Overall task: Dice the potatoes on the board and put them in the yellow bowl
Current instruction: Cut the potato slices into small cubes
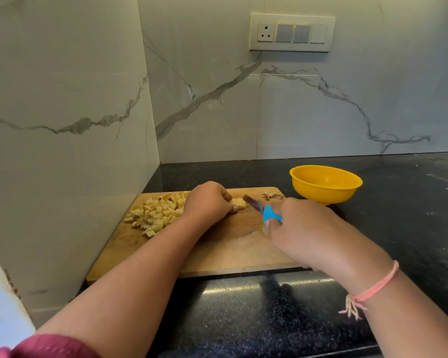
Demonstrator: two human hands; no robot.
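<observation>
The left hand (208,200) curls over a potato piece (240,202) on the board (217,254), hiding most of it. The right hand (303,228) grips a blue-handled knife (263,211), fingers covering much of the handle; the blurred blade angles toward the piece. Dice (155,213) lie heaped at the board's far left. The yellow bowl (326,195) stands on the counter (398,208) just past the board's far right corner, near brownish scraps (272,195) too small to identify.

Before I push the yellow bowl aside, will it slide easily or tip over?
The yellow bowl looks like thin plastic and seems empty, so it is probably light. Its base is narrower than its rim, so a push at the rim might tip it.
</observation>
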